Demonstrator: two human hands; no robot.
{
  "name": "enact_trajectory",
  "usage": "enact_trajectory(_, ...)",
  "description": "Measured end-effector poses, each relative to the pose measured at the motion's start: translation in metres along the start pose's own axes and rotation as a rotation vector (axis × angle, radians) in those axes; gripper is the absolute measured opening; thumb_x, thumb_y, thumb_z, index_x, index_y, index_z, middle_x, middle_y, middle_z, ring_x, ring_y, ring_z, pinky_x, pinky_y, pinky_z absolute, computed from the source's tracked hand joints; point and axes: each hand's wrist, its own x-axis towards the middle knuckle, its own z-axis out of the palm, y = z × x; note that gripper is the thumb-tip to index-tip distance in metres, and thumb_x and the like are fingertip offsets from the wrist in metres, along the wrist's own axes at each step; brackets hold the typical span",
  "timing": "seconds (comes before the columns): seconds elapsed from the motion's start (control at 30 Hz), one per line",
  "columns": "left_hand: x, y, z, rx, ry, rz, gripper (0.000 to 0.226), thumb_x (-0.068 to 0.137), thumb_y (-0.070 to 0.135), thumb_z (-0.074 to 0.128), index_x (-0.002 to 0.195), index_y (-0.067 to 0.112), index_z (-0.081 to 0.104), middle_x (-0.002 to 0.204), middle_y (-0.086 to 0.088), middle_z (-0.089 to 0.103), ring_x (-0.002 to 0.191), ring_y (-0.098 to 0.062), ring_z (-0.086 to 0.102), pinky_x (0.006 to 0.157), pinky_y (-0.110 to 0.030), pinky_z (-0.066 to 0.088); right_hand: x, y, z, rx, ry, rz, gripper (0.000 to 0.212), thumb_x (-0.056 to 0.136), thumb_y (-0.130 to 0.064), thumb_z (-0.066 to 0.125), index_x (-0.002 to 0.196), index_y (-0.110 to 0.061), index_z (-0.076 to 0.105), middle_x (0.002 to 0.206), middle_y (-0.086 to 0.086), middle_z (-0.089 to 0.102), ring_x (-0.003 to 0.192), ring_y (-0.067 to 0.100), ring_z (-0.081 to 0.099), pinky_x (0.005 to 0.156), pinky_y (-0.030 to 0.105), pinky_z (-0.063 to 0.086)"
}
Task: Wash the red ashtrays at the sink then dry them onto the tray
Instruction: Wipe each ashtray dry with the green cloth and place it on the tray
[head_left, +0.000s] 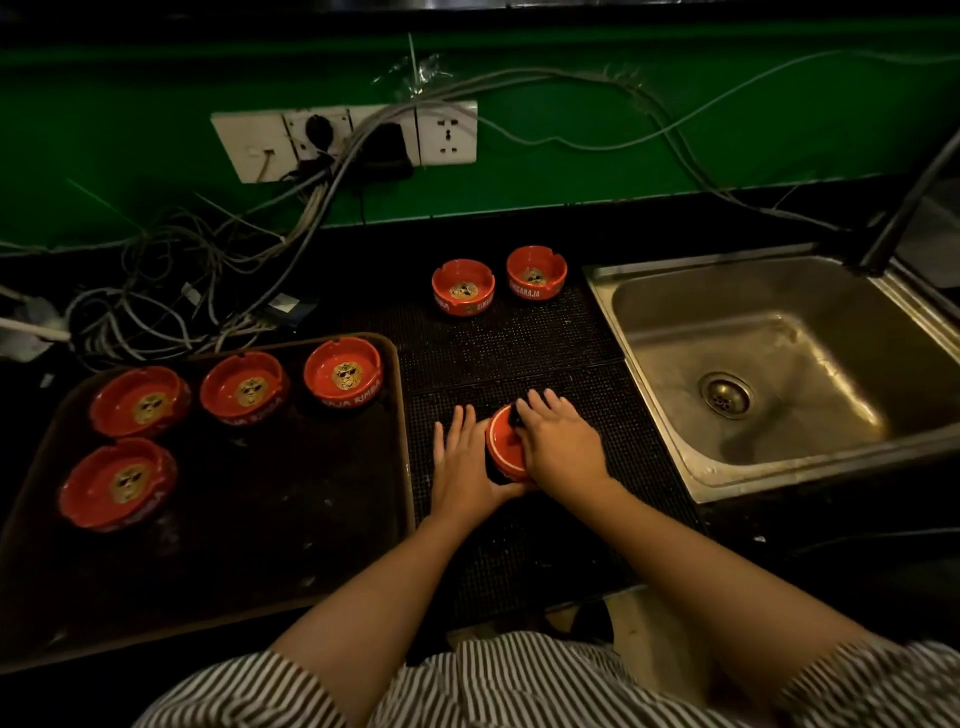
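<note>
Lying upside down on the black mat (519, 332) between tray (208, 571) and sink (779, 395), one ashtray (503, 441) is steadied by the left hand (462, 462), fingers straight, thumb curled under its near edge. The right hand (558, 441) presses something dark onto it; its grip cannot be told. Four ashtrays (343, 371) sit upright on the tray, two more (462, 287) at the mat's far end.

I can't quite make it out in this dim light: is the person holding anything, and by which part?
Yes: an upturned red ashtray on the mat. The left hand steadies its near-left rim with thumb and palm; the right hand presses something dark onto its base.
</note>
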Motion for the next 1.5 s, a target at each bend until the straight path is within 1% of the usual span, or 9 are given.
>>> enact_trajectory(0.13,0.001,0.001,-0.001,0.053,0.009,0.006,0.103,0.068,0.071,0.031,0.152,0.011,0.025,0.163,-0.009,0.012,0.151,-0.016,-0.003,0.121,-0.039,-0.012,-0.001,-0.022,0.006,0.014,0.008,-0.086,0.054,0.098,-0.032,0.048,0.147,-0.012,0.037,0.154,0.01,0.035,0.144,0.027,0.026,0.117,0.035,0.017)
enact_trajectory(0.23,0.001,-0.003,0.002,0.038,-0.008,0.027,0.088,0.08,0.052,0.058,0.151,0.013,0.027,0.163,-0.01,0.012,0.15,-0.015,-0.005,0.121,-0.038,-0.013,-0.026,-0.01,0.003,0.138,0.027,-0.233,0.042,0.095,-0.027,0.056,0.135,-0.014,0.056,0.14,0.007,0.054,0.134,0.026,0.045,0.109,0.037,0.035)
enact_trajectory(0.33,0.001,-0.004,0.004,0.006,0.02,0.014,0.111,0.061,0.078,0.058,0.148,0.015,0.032,0.161,-0.009,0.021,0.151,-0.019,0.003,0.12,-0.038,-0.011,-0.046,0.019,-0.005,0.165,0.044,-0.311,0.038,0.09,-0.029,0.058,0.125,-0.017,0.065,0.13,0.003,0.062,0.125,0.023,0.055,0.104,0.037,0.043)
enact_trajectory(0.47,0.001,0.001,0.004,0.01,0.024,-0.012,0.141,0.046,0.091,0.06,0.155,0.015,0.011,0.163,0.0,0.015,0.151,-0.018,0.002,0.12,-0.043,-0.011,-0.041,0.062,-0.002,0.315,0.107,-0.016,0.037,0.094,-0.024,0.055,0.13,-0.02,0.061,0.138,0.003,0.056,0.133,0.02,0.046,0.112,0.033,0.032)
enact_trajectory(0.6,-0.002,0.011,0.004,-0.171,0.068,-0.093,0.135,0.042,0.084,0.072,0.15,0.027,0.014,0.155,0.005,0.034,0.147,-0.009,0.019,0.119,-0.04,-0.016,-0.026,0.088,0.017,0.336,0.109,0.244,0.039,0.097,-0.022,0.054,0.135,-0.014,0.056,0.144,0.008,0.049,0.14,0.023,0.037,0.113,0.029,0.024)
enact_trajectory(0.77,-0.015,0.028,0.009,-0.583,0.271,-0.124,0.112,0.044,0.051,0.092,0.134,0.034,0.029,0.129,0.012,0.049,0.124,-0.008,0.047,0.111,-0.041,0.036,-0.032,0.087,0.034,0.201,0.17,0.163,0.047,0.093,-0.033,0.039,0.127,-0.01,0.063,0.137,0.013,0.055,0.132,0.03,0.047,0.111,0.036,0.03)
enact_trajectory(0.9,-0.01,0.039,-0.005,-0.661,0.236,-0.102,0.107,0.048,0.044,0.091,0.132,0.038,0.025,0.132,0.006,0.041,0.122,-0.01,0.046,0.105,-0.039,0.044,-0.035,0.091,0.037,0.229,0.245,0.147,0.045,0.093,-0.033,0.04,0.122,-0.01,0.066,0.134,0.012,0.058,0.13,0.028,0.05,0.11,0.038,0.036)
enact_trajectory(1.23,0.018,0.041,-0.07,-0.099,-0.408,0.118,0.122,0.058,0.026,0.089,0.145,0.044,0.005,0.136,0.006,0.022,0.135,-0.018,0.024,0.114,-0.045,0.032,-0.035,0.097,0.04,0.303,0.264,0.068,0.042,0.093,-0.032,0.042,0.12,-0.013,0.067,0.136,0.009,0.057,0.133,0.024,0.047,0.111,0.039,0.036)
enact_trajectory(1.5,0.014,0.048,-0.053,0.141,-0.381,0.084,0.137,0.058,0.043,0.088,0.152,0.037,-0.01,0.161,0.003,0.007,0.149,-0.018,-0.001,0.121,-0.048,-0.001,-0.034,0.101,0.041,0.345,0.263,0.053,0.042,0.093,-0.033,0.04,0.119,-0.014,0.067,0.136,0.008,0.057,0.134,0.023,0.045,0.113,0.038,0.034)
